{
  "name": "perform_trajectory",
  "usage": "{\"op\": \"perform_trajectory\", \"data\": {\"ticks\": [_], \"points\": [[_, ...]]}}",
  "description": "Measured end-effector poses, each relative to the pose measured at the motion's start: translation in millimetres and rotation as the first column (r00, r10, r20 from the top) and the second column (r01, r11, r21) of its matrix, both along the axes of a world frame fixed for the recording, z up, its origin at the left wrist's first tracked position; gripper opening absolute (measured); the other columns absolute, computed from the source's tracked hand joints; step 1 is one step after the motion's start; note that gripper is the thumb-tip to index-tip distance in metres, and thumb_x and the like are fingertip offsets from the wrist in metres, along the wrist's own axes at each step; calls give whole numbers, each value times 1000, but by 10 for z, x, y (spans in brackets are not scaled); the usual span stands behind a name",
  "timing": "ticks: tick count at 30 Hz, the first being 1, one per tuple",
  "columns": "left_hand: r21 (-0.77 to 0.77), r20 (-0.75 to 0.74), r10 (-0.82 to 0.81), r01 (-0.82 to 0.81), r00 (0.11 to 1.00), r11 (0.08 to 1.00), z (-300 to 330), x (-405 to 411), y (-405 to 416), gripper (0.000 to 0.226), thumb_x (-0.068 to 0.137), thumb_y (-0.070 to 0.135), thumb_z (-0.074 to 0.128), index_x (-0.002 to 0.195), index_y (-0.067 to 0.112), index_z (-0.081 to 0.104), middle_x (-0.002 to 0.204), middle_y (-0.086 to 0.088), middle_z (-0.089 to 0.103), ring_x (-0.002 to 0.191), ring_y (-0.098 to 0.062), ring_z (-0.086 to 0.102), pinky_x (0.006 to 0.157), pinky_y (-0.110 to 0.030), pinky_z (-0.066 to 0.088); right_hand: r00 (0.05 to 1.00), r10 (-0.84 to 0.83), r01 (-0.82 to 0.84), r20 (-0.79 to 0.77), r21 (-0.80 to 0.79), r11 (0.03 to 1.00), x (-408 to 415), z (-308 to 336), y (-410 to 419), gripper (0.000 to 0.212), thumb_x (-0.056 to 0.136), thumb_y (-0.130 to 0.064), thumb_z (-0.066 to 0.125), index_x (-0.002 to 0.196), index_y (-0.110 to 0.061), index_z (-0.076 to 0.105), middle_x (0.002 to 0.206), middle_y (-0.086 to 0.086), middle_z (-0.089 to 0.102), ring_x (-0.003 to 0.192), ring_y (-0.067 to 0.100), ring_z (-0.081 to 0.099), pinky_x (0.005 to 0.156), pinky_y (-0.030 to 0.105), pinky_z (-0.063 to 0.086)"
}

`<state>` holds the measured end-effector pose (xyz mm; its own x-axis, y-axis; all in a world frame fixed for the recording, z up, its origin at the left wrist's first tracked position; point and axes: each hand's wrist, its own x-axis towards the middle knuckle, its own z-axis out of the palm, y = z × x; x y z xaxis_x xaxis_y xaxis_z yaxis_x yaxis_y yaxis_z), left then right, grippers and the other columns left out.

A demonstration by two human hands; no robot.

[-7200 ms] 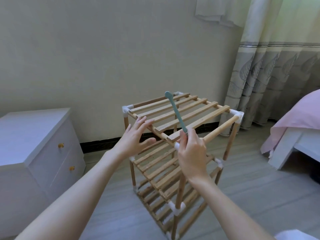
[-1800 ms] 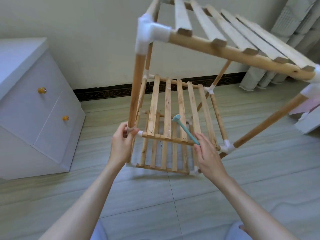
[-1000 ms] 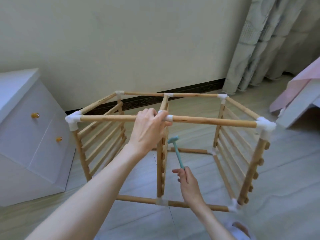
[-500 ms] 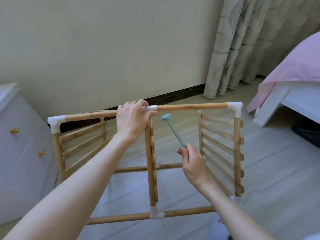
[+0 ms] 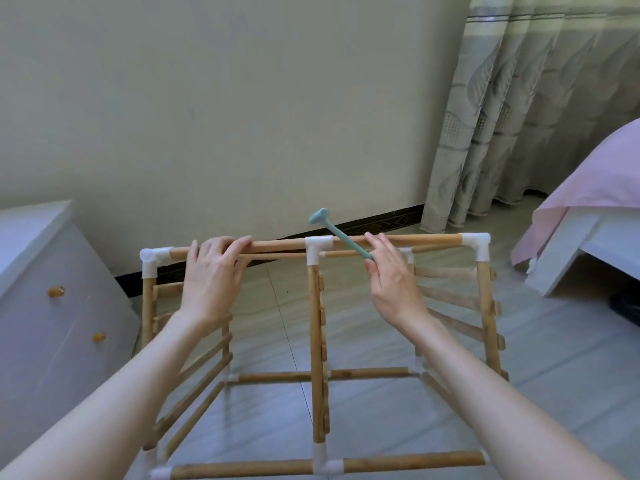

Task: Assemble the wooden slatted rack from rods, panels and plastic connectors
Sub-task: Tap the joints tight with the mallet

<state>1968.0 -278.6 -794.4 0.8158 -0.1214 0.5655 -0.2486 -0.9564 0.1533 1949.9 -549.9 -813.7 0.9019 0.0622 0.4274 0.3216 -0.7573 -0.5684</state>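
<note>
Since half a second ago, the right hand (image 5: 391,282) has been raised to the top rod (image 5: 277,244), mallet (image 5: 341,233) pinched; left hand (image 5: 211,271) fingers are laid straight on it. The rack (image 5: 317,341), on its side on the floor, appears fully joined; only tapping and righting seem left.

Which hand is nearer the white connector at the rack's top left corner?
Left. The left hand rests on the top rod just right of that corner connector; the right hand, holding the teal mallet, is beyond the middle connector.
</note>
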Motion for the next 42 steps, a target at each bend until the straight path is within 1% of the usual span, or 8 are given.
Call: {"op": "perform_trajectory", "data": {"ticks": [12,17,22,27,31,35,40,42], "points": [[-173,-1,162,-160,987,972,-21,185,143,21,92,16,57,108,10,70,106,-14,67,104,-38,53,110,-55,23,955,-204,145,213,265,953,-253,882,359,28,100,-25,34,80,-10,47,48,-3,40,43,15,39,46,33,27],[-181,-6,161,-159,987,970,-44,169,130,20,91,15,59,106,10,71,103,-15,66,103,-38,53,111,-56,22,924,-134,15,-358,-315,949,-380,575,281,28,100,-33,33,89,-17,53,68,0,54,56,16,51,56,37,47],[-203,21,155,-148,988,968,-73,176,146,19,91,15,59,105,10,71,101,-13,67,102,-37,53,112,-56,20,959,-212,156,188,276,949,-353,857,259,29,100,-24,38,80,-9,52,51,-2,46,44,15,42,46,33,34],[-200,-5,141,-139,990,970,-81,123,176,20,91,15,59,106,10,71,102,-13,66,104,-37,51,113,-54,15,929,-211,128,-305,-271,954,-326,760,216,30,100,-33,34,83,-15,52,75,5,58,72,26,57,62,34,41],[-198,1,145,-142,989,970,-85,117,175,19,91,14,58,105,11,71,101,-13,66,104,-37,51,113,-55,15,968,-232,207,95,223,953,-308,973,184,35,100,-28,36,86,-2,56,58,5,51,54,27,48,51,38,39],[-195,-21,147,-149,989,969,-66,91,165,20,92,14,57,106,11,71,103,-13,65,105,-37,50,113,-54,14,914,-187,106,-361,-231,967,-383,778,254,31,100,-34,34,88,-15,56,72,4,55,64,21,50,60,36,43],[-203,-22,148,-150,989,968,-63,88,164,19,92,14,57,104,11,71,103,-13,65,105,-37,49,113,-53,13,975,-203,187,85,168,968,-397,927,230,35,100,-29,35,85,-3,54,57,5,50,52,25,48,52,38,39],[-202,-30,147,-150,989,968,-63,70,170,19,92,14,57,104,11,71,103,-13,65,105,-37,49,113,-53,13,966,-178,158,-190,-112,981,-441,821,289,35,101,-33,31,91,-7,53,68,5,55,61,23,54,58,36,46]]}}
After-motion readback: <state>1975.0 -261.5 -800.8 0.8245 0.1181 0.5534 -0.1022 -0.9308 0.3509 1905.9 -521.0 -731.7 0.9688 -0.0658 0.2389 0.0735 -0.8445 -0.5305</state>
